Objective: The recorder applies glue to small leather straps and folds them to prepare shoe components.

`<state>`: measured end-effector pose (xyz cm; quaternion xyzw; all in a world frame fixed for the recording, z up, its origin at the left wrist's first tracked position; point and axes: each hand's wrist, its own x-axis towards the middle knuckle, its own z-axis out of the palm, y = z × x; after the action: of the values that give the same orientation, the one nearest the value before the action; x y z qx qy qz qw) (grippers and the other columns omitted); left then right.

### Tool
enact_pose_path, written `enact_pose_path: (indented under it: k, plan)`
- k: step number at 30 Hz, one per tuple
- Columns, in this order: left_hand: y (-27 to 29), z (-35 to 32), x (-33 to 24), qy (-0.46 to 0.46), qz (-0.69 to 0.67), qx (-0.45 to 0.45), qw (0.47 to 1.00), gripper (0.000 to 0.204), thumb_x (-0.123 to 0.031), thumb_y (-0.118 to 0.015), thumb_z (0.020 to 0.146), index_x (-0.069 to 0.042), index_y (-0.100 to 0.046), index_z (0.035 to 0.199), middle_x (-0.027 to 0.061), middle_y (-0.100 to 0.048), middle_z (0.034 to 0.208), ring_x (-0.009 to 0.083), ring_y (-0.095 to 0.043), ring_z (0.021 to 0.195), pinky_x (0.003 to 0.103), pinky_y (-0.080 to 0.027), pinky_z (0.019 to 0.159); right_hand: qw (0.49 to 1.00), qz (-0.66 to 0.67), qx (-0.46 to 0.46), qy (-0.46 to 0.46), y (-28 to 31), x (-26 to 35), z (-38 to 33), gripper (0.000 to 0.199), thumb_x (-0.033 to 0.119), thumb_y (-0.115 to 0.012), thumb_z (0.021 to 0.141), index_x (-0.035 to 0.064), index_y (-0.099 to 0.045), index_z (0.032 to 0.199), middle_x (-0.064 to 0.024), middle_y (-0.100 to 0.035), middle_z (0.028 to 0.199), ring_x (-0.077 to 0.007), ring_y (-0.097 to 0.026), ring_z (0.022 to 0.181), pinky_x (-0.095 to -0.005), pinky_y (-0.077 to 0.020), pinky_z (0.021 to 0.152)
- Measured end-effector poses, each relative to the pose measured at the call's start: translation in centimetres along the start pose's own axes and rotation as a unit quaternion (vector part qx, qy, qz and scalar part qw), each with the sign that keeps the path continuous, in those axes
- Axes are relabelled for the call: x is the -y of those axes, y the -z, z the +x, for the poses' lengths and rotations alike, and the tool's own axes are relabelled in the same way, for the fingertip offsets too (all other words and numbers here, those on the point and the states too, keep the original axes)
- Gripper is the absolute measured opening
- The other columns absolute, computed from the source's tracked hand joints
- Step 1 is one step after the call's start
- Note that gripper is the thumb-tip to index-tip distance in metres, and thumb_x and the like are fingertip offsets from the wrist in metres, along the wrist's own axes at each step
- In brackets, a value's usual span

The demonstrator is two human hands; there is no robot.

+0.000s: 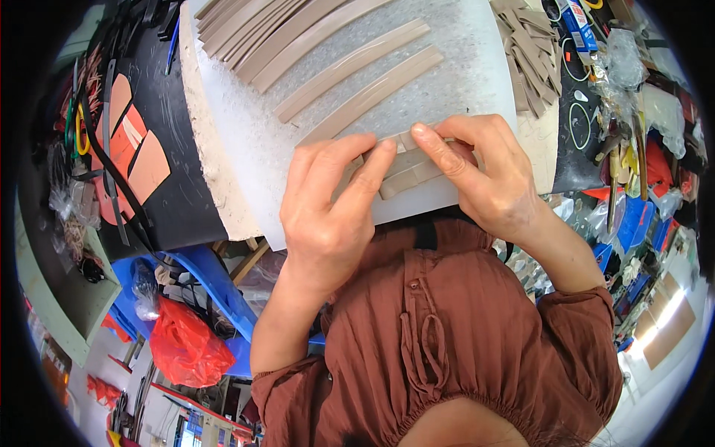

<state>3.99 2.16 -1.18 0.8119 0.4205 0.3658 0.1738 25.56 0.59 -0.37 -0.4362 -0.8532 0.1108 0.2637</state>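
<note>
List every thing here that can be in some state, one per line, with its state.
left hand: fingers pressed flat on the taupe strip.
right hand: forefinger and thumb pinching the same strip's end.
taupe strip: flat on the white board, partly covered by both hands.
loose strips: lying flat, side by side, untouched.
white board: lying flat on the bench.
red plastic bag: crumpled, below the bench.
</note>
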Motion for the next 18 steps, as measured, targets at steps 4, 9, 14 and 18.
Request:
enact_pose_path:
  k: [4,9,14,18]
  plan:
    - [0.1,0.0,0.0,-0.011,0.013,0.021,1.0,0.041,0.002,-0.068,0.064,0.001,-0.075,0.104,0.0105,-0.067,0.101,0.0263,-0.063,0.087,0.035,-0.053,0.073,1.0,-0.012,0.008,0.007,0.0,0.0,0.1,0.053,0.001,-0.068,0.071,-0.0033,-0.067,0.124,-0.0099,-0.062,0.107,-0.0235,-0.057,0.082,-0.0328,-0.0515,0.07]
    - [0.7,0.0,-0.8,-0.027,0.079,0.079,0.993,0.038,0.003,-0.07,0.07,0.005,-0.073,0.108,0.011,-0.066,0.112,0.0257,-0.061,0.094,0.036,-0.052,0.077,0.998,-0.06,0.02,0.023,0.2,0.4,0.4,0.046,0.008,-0.068,0.074,-0.0053,-0.068,0.118,-0.0088,-0.062,0.106,-0.0217,-0.057,0.085,-0.0327,-0.047,0.069]
    - [1.2,0.3,-1.3,-0.063,0.14,0.118,0.981,0.035,-0.001,-0.072,0.076,0.006,-0.072,0.11,0.0094,-0.064,0.115,0.0238,-0.06,0.098,0.035,-0.048,0.076,0.993,-0.105,0.043,0.008,0.5,1.4,1.1,0.04,0.008,-0.069,0.074,-0.0056,-0.069,0.111,-0.0073,-0.062,0.104,-0.0196,-0.055,0.081,-0.0319,-0.0414,0.066]
    - [1.4,0.3,-1.5,-0.071,0.177,0.147,0.971,0.033,-0.003,-0.07,0.079,0.004,-0.071,0.111,0.0073,-0.063,0.117,0.0227,-0.059,0.101,0.035,-0.046,0.077,0.993,-0.1,0.056,0.002,0.7,1.6,1.6,0.036,0.007,-0.07,0.072,-0.0051,-0.069,0.106,-0.0065,-0.061,0.103,-0.0196,-0.053,0.08,-0.0324,-0.0412,0.068]
